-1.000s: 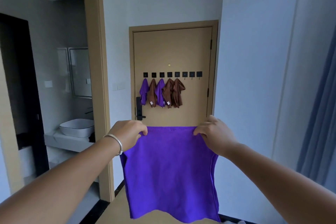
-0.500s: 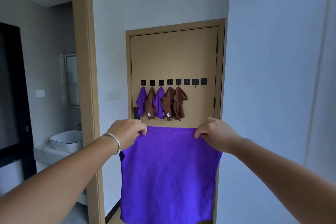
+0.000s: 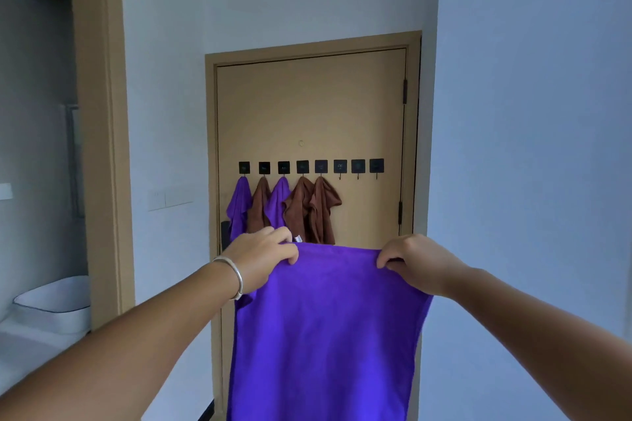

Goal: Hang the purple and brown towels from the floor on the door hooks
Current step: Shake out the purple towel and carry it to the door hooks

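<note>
A purple towel [image 3: 328,328] hangs spread out in front of me. My left hand [image 3: 263,256] grips its top left corner and my right hand [image 3: 415,261] grips its top right corner. Ahead stands a tan door [image 3: 311,113] with a row of black hooks [image 3: 311,166]. Two purple towels [image 3: 237,205] and three brown towels [image 3: 319,208] hang from the left five hooks. The three hooks on the right [image 3: 358,167] are bare. The held towel hides the lower door.
White walls close in on both sides of the short hallway, the right wall [image 3: 530,147] close by. A bathroom doorway with a tan frame [image 3: 102,130] opens on the left, a white basin [image 3: 54,301] inside it. A black door handle [image 3: 224,236] sits at the door's left edge.
The door and hooks have grown larger and nearer in view. Both hands keep holding the purple towel spread, now raised slightly toward the hanging towels.
</note>
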The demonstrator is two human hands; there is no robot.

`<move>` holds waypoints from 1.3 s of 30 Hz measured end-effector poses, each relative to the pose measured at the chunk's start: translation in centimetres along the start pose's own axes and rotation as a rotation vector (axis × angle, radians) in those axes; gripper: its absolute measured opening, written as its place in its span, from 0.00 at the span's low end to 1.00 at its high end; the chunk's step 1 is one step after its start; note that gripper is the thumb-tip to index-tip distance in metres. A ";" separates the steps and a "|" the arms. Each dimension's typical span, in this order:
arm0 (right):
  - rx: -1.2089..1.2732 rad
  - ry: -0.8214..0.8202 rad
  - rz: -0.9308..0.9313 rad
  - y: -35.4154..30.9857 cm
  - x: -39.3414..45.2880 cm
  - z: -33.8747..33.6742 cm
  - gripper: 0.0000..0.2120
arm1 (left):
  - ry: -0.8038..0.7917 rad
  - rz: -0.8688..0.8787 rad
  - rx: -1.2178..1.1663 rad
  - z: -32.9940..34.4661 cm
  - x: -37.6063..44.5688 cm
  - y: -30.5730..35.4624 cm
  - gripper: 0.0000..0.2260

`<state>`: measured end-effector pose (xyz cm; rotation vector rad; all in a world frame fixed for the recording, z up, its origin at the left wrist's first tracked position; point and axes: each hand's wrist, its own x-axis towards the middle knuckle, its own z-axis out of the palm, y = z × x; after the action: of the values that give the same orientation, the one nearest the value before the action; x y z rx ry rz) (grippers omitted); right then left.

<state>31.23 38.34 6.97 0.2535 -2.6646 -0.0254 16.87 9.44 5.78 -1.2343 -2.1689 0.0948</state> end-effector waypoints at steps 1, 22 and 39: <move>0.003 0.002 0.002 0.7 1.4 0.5 0.15 | -0.011 0.022 -0.016 1.3 1.1 -1.0 0.27; -0.199 0.016 0.098 13.4 26.1 10.6 0.26 | -0.096 0.104 -0.161 17.5 23.0 -16.6 0.24; -0.197 0.112 0.101 31.9 43.7 18.1 0.25 | 0.000 0.021 -0.212 30.3 44.8 -23.4 0.26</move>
<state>-20.76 61.25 12.10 0.0550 -2.5374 -0.2340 -33.63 39.16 11.85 -1.3737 -2.2100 -0.1300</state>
